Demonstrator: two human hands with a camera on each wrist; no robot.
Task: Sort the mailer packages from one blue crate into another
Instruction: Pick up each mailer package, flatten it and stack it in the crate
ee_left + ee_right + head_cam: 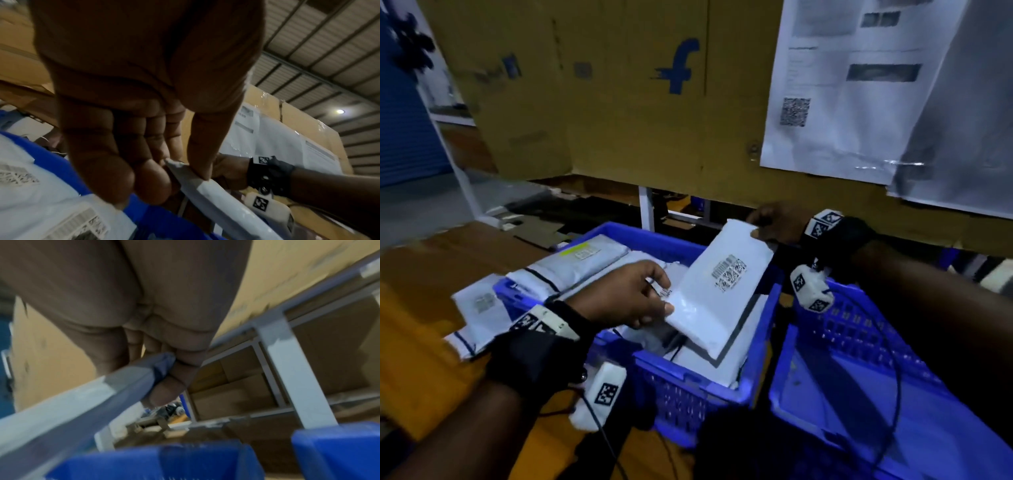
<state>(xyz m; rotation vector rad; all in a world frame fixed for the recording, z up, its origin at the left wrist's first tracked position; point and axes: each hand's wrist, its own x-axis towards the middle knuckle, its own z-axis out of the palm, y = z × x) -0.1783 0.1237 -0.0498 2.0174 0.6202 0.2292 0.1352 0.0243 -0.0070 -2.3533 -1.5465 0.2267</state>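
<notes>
One white mailer [722, 291] is held tilted above the full crate [688, 387] — pinched at opposite corners by left hand [626, 294] and right hand [777, 222] — while the right-hand crate [784, 404] shows no mailers, so sorting is judged barely begun.

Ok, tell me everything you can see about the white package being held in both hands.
The white package is a flat, smooth plastic mailer with a printed barcode label and a dark strip along its lower edge. It is tilted above the full left crate. The left hand pinches its near corner and the right hand pinches its far corner.
</notes>
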